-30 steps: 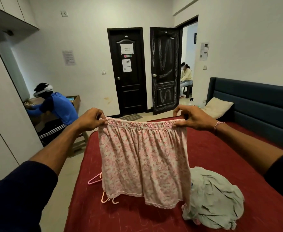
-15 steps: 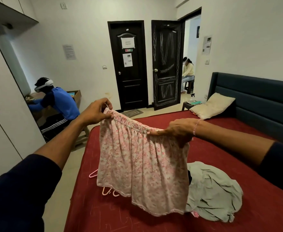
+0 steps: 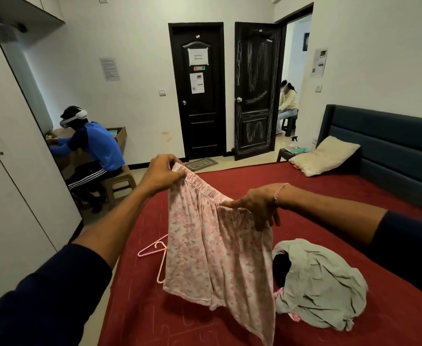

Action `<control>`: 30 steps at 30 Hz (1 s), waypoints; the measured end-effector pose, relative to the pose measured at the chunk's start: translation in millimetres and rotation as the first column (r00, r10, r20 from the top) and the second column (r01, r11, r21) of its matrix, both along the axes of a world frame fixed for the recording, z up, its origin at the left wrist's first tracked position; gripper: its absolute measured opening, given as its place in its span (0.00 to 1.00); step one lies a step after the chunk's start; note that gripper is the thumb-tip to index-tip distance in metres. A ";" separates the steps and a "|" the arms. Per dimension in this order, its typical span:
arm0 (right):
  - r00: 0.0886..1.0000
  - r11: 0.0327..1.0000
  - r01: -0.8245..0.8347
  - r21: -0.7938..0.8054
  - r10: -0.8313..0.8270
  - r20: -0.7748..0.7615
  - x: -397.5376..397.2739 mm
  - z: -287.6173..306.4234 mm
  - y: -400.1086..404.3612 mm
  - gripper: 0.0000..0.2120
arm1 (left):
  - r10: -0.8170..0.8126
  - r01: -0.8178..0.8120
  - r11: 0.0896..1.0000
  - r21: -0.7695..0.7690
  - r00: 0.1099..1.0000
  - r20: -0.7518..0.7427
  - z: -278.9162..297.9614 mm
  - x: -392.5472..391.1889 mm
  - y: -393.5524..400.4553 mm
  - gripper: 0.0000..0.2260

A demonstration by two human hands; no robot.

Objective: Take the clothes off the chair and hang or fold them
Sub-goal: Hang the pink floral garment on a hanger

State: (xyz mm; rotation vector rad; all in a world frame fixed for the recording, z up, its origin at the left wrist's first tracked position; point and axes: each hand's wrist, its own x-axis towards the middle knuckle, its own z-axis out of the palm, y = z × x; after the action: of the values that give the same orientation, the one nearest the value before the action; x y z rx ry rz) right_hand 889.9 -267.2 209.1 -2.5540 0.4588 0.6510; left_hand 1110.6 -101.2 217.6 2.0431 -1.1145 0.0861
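A pair of pink floral shorts hangs in the air above the red bed, held by its elastic waistband. My left hand pinches the far left end of the waistband, raised high. Lower and nearer to me, my right hand grips the other end, so the band slopes down to the right. A crumpled grey-green garment lies on the bed to the right of the shorts, with a scrap of pink cloth showing under it. Pink plastic hangers lie on the bed, partly hidden behind the shorts.
A beige pillow leans on the dark blue headboard. A white wardrobe stands at the left. A person in a blue top sits on a stool at a desk. Another person sits beyond the open door.
My right hand dropped and came inward toward me with its end of the waistband, while the left stayed raised; the shorts went from spread flat to tilted and partly gathered.
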 end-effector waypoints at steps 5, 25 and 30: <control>0.998 0.994 -0.057 0.096 0.054 0.033 4.2 -11.9 -1.0 0.20 | 0.010 -0.009 1.000 0.010 0.994 -0.108 -12.0 -0.9 -3.1 0.07; 0.686 0.994 0.110 -0.001 -0.075 0.724 19.6 -33.6 9.0 0.18 | -0.327 0.293 0.945 -0.146 0.823 -0.464 -38.4 -54.8 -21.2 0.16; 0.719 0.964 0.128 -0.234 0.073 0.692 22.6 -38.5 -3.1 0.19 | -0.377 0.391 0.918 -0.067 0.808 -0.452 -39.6 -42.5 -17.4 0.16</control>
State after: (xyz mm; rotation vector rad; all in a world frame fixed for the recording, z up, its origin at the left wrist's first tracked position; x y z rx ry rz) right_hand 912.6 -270.2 170.6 -2.7785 0.3218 -0.4494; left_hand 1068.1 -118.6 178.0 1.6908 -1.1951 -0.5948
